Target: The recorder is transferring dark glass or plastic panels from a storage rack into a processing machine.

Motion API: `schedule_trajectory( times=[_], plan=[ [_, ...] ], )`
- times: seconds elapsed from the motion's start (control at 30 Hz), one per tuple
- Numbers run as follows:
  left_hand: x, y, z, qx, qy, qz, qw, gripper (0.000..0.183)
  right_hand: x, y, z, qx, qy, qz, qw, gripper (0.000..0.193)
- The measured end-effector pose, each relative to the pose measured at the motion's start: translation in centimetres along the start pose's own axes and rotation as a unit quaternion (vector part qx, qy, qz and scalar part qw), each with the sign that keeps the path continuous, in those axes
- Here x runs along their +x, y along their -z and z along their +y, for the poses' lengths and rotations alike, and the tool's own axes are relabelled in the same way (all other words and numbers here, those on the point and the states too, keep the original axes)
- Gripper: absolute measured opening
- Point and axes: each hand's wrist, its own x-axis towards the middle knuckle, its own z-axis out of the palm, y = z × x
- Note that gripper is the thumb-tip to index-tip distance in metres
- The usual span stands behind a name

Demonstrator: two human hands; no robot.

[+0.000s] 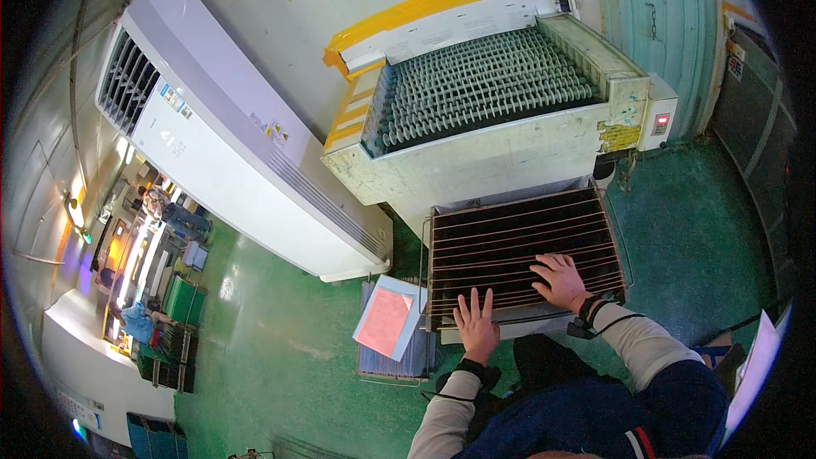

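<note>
In front of me stands a dark rack (625,265), with several thin panels (518,246) set in it on edge, their copper-coloured upper edges running across in rows. At its near side my left hand (478,331) lies with fingers spread, their tips reaching over the rim. Farther in and to the right, my right hand (561,283) rests over the panel edges, fingers stretched and slightly bent. Neither hand visibly grips a panel. Dark bands with cords circle both wrists.
Beyond the rack is a machine with a bed of rollers (484,89) and a control box (661,119) with a red display. A pink sheet (387,321) lies on a stack at the rack's left. A tall white air conditioner (229,161) stands left; people (140,323) are far behind it.
</note>
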Motion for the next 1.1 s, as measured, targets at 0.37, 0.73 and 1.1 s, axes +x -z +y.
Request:
schedule_trajectory(
  times=[0.37,0.73,1.1],
  plan=[
    [-0.04,0.18,0.05,-0.01,-0.006,0.003,1.0,0.105,-0.04,-0.42,0.29,-0.011,0.006,0.009,1.0,0.046],
    [0.07,0.16,0.23,-0.006,0.004,-0.008,1.0,0.1,-0.03,-0.28,0.24,-0.005,0.005,0.012,1.0,0.046],
    [0.01,-0.06,0.08,-0.014,0.002,-0.001,1.0,0.101,-0.11,-0.44,0.35,-0.001,-0.004,0.0,1.0,0.046]
  ],
)
